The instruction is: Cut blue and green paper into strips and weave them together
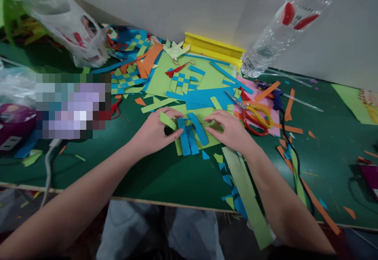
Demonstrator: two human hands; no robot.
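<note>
Blue paper strips (190,136), three as far as we can count, lie side by side at a slant across a green base sheet (210,141) on the near middle of the table (147,173), right between our two hands. Our left hand (155,132) has thumb and forefinger closed on the end of a loose green strip (167,120), which lifts up over the blue ones. Our right hand (228,128) rests flat, fingers close together and stretched out, pressing the weave down from the other side and gripping nothing. We judge the piece barely begun: only these few strips are crossed, their lower ends hang free past the sheet's edge, and nothing like a full chequer shows yet. Just behind it lies a small woven square (183,81) in blue and green on a bigger green sheet, and farther left a second woven patch (126,81), both looking much fuller. To the right, near our right hand, sit red and yellow scissors (255,118). Long green offcuts (248,197) run past the table's front edge under our right forearm. At the back stand a yellow box (214,47) and a clear plastic bottle (283,20), tilted.
</note>
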